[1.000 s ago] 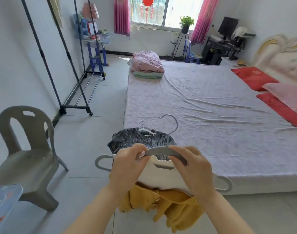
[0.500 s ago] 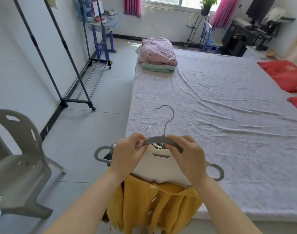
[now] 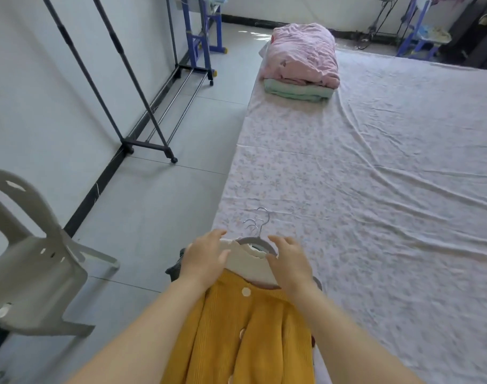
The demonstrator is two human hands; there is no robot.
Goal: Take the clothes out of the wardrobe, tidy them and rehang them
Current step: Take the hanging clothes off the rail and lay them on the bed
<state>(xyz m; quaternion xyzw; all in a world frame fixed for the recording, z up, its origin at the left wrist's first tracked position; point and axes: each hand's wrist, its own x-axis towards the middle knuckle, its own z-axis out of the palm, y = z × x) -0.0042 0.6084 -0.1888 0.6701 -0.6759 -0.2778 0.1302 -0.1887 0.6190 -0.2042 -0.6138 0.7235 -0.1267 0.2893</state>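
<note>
A yellow buttoned cardigan (image 3: 245, 333) with a white collar (image 3: 245, 261) hangs on a grey hanger (image 3: 253, 241). It lies at the near left edge of the bed (image 3: 375, 189), trailing down toward me. Its metal hook (image 3: 263, 220) and the hooks of other hangers point away from me. A dark grey garment (image 3: 174, 268) peeks out beneath on the left. My left hand (image 3: 206, 259) grips the hanger's left shoulder through the collar. My right hand (image 3: 289, 264) grips the right shoulder.
A bare black clothes rack (image 3: 142, 139) on wheels stands along the left wall. A grey plastic chair (image 3: 34, 273) sits at my near left. Folded pink and green bedding (image 3: 303, 59) lies at the bed's far left corner. Blue furniture legs (image 3: 200, 37) stand beyond the rack.
Both hands have lowered the hanger and clothes from mid-air onto the bed's edge. My view has tilted downward, and the cardigan now spreads flatter.
</note>
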